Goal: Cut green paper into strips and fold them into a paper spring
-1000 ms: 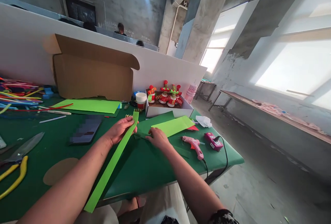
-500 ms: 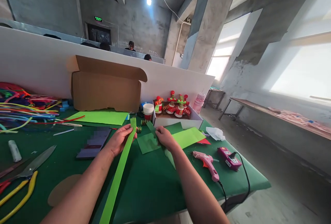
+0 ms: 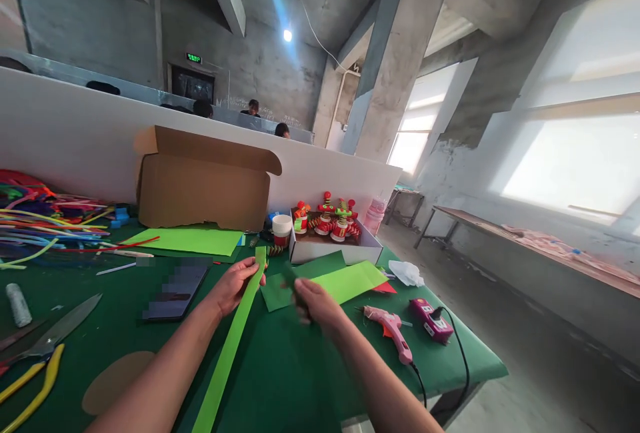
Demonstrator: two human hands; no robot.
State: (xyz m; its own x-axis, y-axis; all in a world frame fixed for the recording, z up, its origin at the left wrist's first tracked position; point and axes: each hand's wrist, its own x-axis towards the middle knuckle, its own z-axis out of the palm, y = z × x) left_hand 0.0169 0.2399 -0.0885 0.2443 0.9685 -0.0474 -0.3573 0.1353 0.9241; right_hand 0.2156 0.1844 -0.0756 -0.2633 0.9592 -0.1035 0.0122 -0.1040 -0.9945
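My left hand [image 3: 234,285] grips a long light-green paper strip [image 3: 227,355] near its far end; the strip runs back towards me over the green table [image 3: 280,366]. My right hand [image 3: 314,304], blurred by motion, is closed on a dark-green paper strip [image 3: 293,283] lifted off the table. Just beyond it lie a dark-green sheet [image 3: 280,293] and a light-green sheet [image 3: 350,281].
A pink glue gun [image 3: 389,326] and a pink box [image 3: 431,320] with a black cord lie at the right. A white box of red-green figures [image 3: 330,233], a paper cup [image 3: 282,228], an open cardboard box [image 3: 200,183], a phone [image 3: 176,292], knife, pliers and pipe cleaners [image 3: 45,220] fill the rest.
My right hand has lifted the dark-green strip off the sheets and drawn it back towards me. My left hand keeps its hold on the light-green strip. The camera has tilted up.
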